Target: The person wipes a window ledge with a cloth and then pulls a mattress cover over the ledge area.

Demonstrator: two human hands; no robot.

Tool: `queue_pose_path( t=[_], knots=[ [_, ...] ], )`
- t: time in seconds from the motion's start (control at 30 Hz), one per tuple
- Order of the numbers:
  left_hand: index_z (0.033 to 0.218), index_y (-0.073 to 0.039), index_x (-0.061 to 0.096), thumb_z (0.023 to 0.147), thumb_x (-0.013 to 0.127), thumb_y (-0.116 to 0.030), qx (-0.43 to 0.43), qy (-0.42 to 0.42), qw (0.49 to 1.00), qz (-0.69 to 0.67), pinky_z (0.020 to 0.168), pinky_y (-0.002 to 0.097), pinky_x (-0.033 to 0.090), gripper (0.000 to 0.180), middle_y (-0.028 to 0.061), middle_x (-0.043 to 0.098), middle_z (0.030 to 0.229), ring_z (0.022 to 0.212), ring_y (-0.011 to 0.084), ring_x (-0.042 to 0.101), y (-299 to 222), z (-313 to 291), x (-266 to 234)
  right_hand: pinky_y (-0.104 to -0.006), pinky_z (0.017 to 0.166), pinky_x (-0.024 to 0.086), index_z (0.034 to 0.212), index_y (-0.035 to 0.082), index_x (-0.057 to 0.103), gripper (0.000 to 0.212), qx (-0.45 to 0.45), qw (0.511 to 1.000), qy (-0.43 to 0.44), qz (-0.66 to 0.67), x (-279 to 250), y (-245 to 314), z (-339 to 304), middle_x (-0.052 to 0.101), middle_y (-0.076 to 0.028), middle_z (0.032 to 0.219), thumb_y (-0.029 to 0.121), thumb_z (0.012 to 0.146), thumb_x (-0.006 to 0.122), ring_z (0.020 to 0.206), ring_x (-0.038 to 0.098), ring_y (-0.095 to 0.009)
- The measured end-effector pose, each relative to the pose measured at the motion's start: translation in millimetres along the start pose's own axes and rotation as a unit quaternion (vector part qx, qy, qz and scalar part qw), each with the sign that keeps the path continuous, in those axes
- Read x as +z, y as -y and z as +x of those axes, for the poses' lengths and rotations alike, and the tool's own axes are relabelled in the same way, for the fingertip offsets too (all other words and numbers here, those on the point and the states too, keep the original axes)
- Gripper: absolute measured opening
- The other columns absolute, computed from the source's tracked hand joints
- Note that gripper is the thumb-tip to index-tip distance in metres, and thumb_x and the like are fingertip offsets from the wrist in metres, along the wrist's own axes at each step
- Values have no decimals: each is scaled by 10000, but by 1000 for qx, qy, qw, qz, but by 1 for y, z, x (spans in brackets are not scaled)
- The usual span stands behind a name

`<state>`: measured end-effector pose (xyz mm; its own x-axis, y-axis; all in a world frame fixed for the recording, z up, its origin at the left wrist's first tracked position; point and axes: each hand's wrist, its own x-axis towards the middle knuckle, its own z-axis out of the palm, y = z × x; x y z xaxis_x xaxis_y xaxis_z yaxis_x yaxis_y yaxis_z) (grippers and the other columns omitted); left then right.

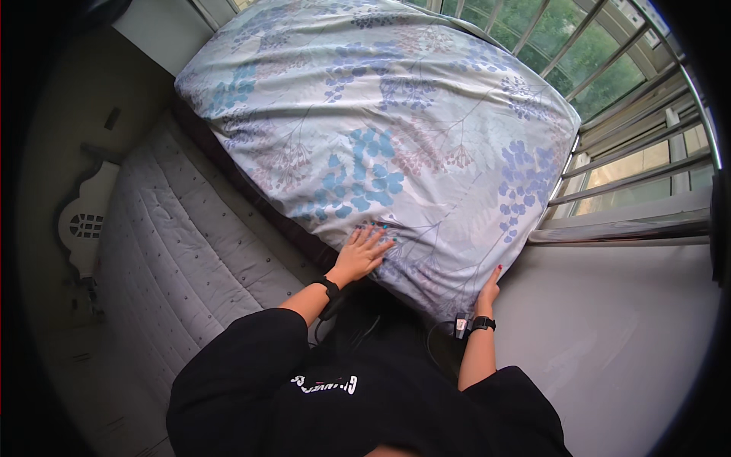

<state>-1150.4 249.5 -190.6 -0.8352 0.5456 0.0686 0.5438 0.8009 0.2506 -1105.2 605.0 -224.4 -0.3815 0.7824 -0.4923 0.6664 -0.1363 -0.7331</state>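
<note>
A floral bed sheet (426, 145), pale with blue, purple and pinkish prints, covers a large mattress-like shape in front of me. My left hand (359, 253) lies on the sheet near its close edge, fingers spread and palm down. At the close right corner, my right hand (488, 294) rests against the sheet's side with a finger stretched out along it. Its other fingers are partly hidden. Both wrists wear black bands, and a small dark device with a pale label (461, 326) sits beside the right one.
A grey quilted cover (190, 251) spreads along the left, past a dark brown edge (297, 232) under the sheet. Metal window bars (601, 68) rise at the far right, above a smooth pale surface (609, 320). A white carved panel (85, 221) stands at far left.
</note>
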Motion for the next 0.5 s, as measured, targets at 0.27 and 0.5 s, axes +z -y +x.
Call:
queue_pose_path(
  t=[0.27,0.5],
  knots=[
    [1294,-79,243,705,454,-650,-605,-214,544,-540,917,504,265,847,107,268,1323,1193,283,271,166,-25,41,-338,902,347,1172,-61,393,707,80,929,324,158,-50,-94,-51,491,-135,1124,363,686,683,1030,470,-242],
    [875,68,500,693,654,-428,-548,-222,473,-653,695,306,415,550,94,535,836,777,163,509,104,-55,41,-314,785,430,1072,-50,484,542,38,929,332,157,-71,-65,-107,565,-95,944,105,609,718,845,549,-208]
  ],
)
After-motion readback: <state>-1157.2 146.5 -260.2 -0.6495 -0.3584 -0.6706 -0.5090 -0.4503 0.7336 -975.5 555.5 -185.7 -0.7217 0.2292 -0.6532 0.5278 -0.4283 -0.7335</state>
